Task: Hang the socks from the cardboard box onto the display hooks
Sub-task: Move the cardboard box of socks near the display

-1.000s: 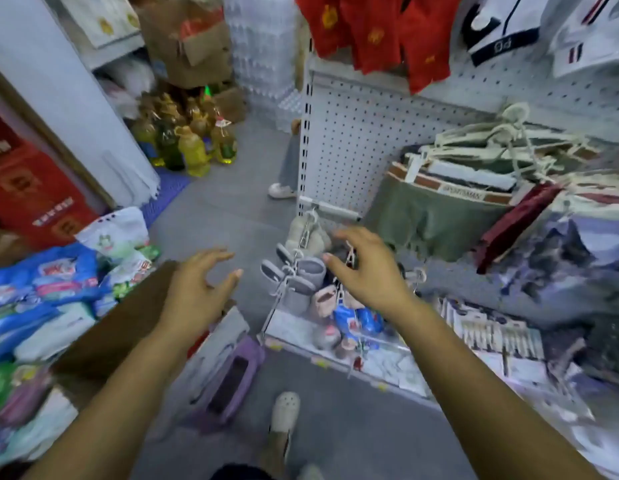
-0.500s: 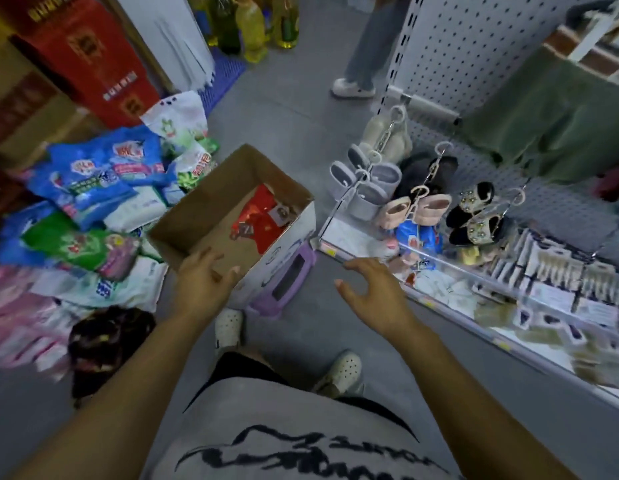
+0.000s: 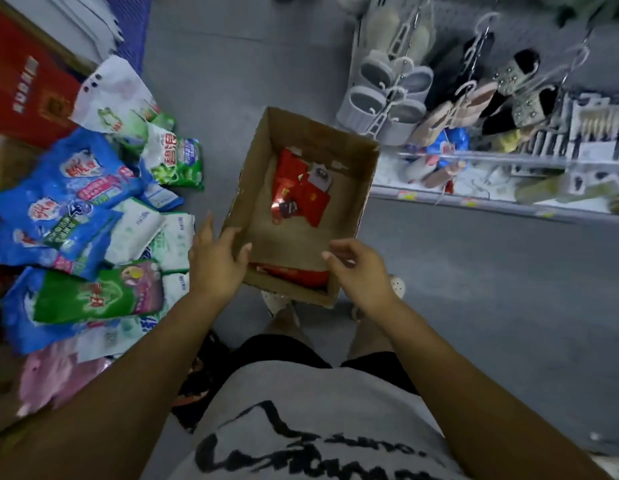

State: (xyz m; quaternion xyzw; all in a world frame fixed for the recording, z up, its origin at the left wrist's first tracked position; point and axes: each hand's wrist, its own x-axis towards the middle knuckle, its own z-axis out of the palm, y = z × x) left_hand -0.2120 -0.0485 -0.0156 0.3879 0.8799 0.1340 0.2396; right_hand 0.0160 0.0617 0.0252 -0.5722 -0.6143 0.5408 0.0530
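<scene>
On the grey floor (image 3: pixel 474 289) of a shop aisle, a cardboard box (image 3: pixel 263 161) stands open at the centre, just ahead of the person's feet. A heap of blue, green and white detergent bags (image 3: pixel 76 202) lies at nine o'clock, with a red carton (image 3: pixel 24 88) behind it at ten o'clock. Between one and two o'clock a low display shelf (image 3: pixel 491 202) runs along the floor. Grey, pink and black slippers (image 3: pixel 387 109) hang above it from metal hooks (image 3: pixel 483 22). That corner is blurred. At six o'clock the person's grey printed shirt (image 3: pixel 301 427) fills the bottom of the view.

The box is plain brown, with its flaps gone or folded and its bottom mostly bare. Red sock packs (image 3: pixel 297 192) lie in a loose bunch toward its far end, one with a dark card label. Another red pack (image 3: pixel 294 273) lies flat against the near wall.

The left hand (image 3: pixel 214 261) is spread over the near left corner of the box. Its fingers are straight and apart, with the thumb reaching over the inside and the other fingers outside the wall. Whether it touches the rim cannot be told. The right hand (image 3: pixel 361 268) hovers at the near right corner, its fingers loosely curled toward the box. It holds nothing.
</scene>
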